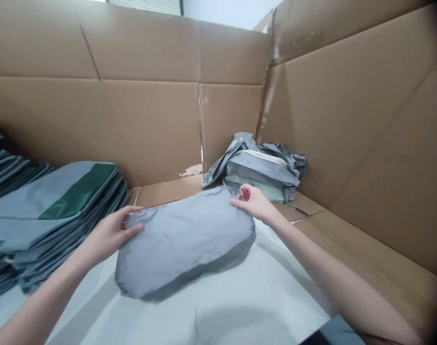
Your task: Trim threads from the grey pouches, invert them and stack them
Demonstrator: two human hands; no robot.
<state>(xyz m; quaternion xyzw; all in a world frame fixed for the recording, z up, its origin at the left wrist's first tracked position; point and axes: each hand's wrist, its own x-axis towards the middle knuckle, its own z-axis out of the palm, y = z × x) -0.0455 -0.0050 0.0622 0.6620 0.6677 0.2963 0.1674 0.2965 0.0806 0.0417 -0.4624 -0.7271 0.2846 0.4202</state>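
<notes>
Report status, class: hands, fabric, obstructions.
Left fingers grip left end; right fingers, far right corner. Grey fabric piece over white surface. Crumpled grey pile just beyond right fingers; nothing visibly blocking.

Pouch (188,239) plain grey-blue; fabric stack (42,232) grey, green-banded; cardboard (143,120) brown.

In front of me a white sheet (240,292) overlies cardboard (362,254); folded grey-green pieces (60,223) lie stacked left, a rumpled grey heap (261,167) far right.

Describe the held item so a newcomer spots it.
Below the cardboard wall, find the white surface. Over it, between the left hand and right hand, is a grey fabric piece. Unlike the green-panelled stack at left, its visible face is plain grey.
</notes>
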